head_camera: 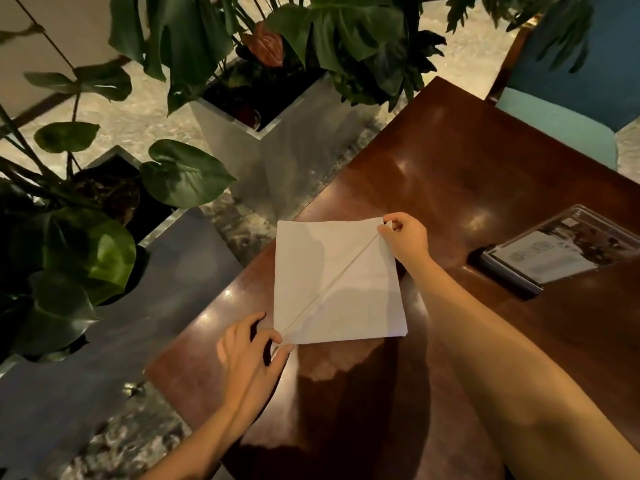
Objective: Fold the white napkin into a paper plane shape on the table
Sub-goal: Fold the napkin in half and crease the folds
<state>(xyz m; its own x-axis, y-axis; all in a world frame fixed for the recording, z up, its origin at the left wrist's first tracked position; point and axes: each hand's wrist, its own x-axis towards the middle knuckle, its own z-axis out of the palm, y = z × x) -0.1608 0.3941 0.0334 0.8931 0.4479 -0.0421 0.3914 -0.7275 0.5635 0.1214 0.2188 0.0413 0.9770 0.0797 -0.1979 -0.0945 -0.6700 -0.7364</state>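
Near: left hand (252,344) pinches the white napkin (332,282) at its near corner. It lies flat by the bench (450,168) left edge, with a diagonal ridge. Far corner pinched by right hand (403,237). Likely light, limp, sliding on polished wood; grip corners.

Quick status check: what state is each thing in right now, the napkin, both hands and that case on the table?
White napkin: flat on the table, square, one diagonal crease corner to corner.
Left hand: pinches the napkin's near-left corner.
Right hand: pinches its far-right corner.
Clear case: lying flat, apart from the napkin.
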